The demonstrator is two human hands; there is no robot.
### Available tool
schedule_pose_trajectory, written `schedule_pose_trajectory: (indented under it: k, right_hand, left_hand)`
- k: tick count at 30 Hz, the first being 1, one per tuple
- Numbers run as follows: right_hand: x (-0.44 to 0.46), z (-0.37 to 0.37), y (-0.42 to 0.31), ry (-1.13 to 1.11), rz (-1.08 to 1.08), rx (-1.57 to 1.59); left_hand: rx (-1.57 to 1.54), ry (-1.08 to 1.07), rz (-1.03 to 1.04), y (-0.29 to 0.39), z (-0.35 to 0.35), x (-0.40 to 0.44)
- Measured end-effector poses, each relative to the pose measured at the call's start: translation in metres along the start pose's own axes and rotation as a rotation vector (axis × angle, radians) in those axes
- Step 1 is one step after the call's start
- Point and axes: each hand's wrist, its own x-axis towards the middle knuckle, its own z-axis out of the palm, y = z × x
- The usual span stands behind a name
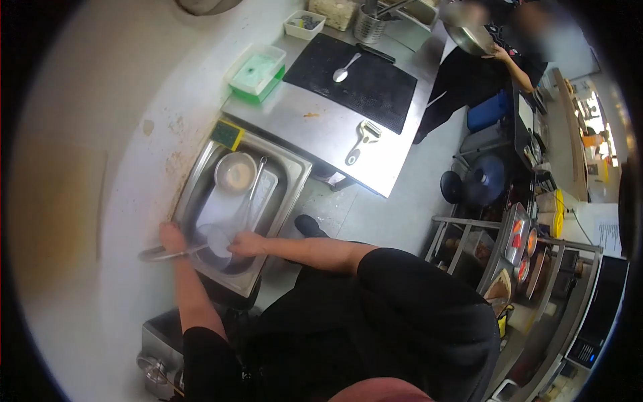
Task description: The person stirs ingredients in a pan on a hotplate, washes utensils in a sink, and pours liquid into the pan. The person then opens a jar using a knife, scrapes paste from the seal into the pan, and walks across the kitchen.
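A metal sink (303,167) has a tap (159,254) at its wall side. Beyond the tap, my left hand (173,236) is close to the wall, its forearm passing the tap; its fingers are too indistinct to read. Over the near part of the basin, my right hand (246,245) pinches the edge of a pale, translucent container (217,239) beside the spout. Farther along the basin lie a round bowl with cloudy contents (236,173), a white rectangular tray (269,184) and a whisk-like metal utensil (260,169). A yellow-green sponge (227,134) rests on the sink's far corner.
The steel worktop (308,119) bears a black board (382,90) with a spoon (341,75), a peeler (364,142) and a green-based tub (258,70). Another person (462,80) stands beyond, holding a metal bowl (471,39). Shelving (462,226) is at right.
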Motion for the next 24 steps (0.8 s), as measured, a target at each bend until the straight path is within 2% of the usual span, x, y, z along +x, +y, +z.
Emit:
schedule_pose_trajectory:
  k: [1, 4, 8, 9, 11, 16, 24]
  right_hand:
    - [0.001, 0.001, 0.000, -0.003, -0.002, -0.040]
    - [0.001, 0.003, 0.000, -0.003, 0.012, -0.049]
    - [-0.002, 0.002, -0.002, 0.029, -0.017, -0.036]
    - [0.001, 0.006, 0.001, 0.048, -0.015, -0.042]
    - [0.008, 0.012, 0.012, 0.088, -0.050, -0.070]
    - [0.002, 0.012, 0.005, 0.112, -0.057, -0.059]
    - [0.004, 0.014, 0.004, 0.089, 0.019, -0.162]
  left_hand:
    - [0.025, -0.058, -0.022, 0.002, -0.004, -0.001]
    - [-0.017, -0.033, -0.036, 0.000, -0.002, -0.001]
    - [0.001, -0.004, 0.059, -0.018, 0.021, 0.002]
    - [0.069, -0.097, 0.037, -0.015, 0.016, 0.003]
    - [0.152, -0.150, 0.113, -0.013, 0.010, 0.006]
    - [-0.021, 0.027, -0.014, -0.020, 0.031, 0.004]
    - [-0.022, -0.036, -0.029, -0.013, 0.013, 0.004]
